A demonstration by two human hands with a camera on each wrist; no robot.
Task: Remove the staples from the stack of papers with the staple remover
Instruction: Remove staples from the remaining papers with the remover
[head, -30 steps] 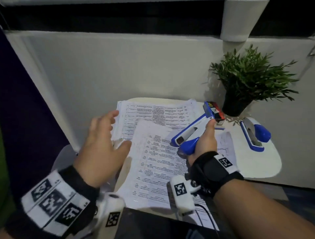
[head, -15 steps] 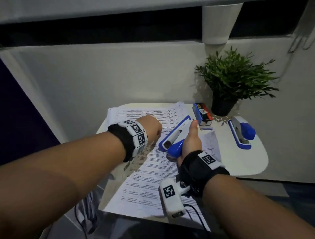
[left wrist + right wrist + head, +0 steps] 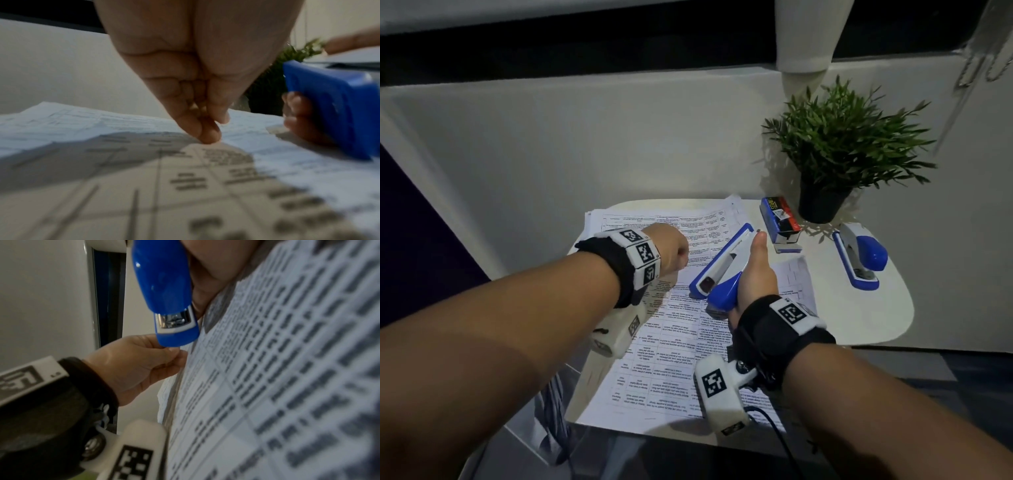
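Note:
A stack of printed papers (image 3: 671,359) lies on a small white table (image 3: 876,308). My right hand (image 3: 755,274) grips a blue and white staple remover (image 3: 722,270) just above the sheets, thumb stretched along its side. In the right wrist view its metal tip (image 3: 174,321) points at the papers (image 3: 287,369). My left hand (image 3: 671,250) reaches across beside the tool. In the left wrist view its bunched fingertips (image 3: 207,134) pinch the far edge of the top sheet, with the blue tool (image 3: 333,105) just to the right. No staple shows.
A box of staples (image 3: 779,219) and a potted green plant (image 3: 822,202) stand at the table's back right. A second blue and white stapler (image 3: 859,257) lies to the right. A white wall rises right behind the table.
My left hand, open over the stack's left side a second ago, reached forward and closed its fingertips on the top sheet's edge. The right hand kept hold of the tool.

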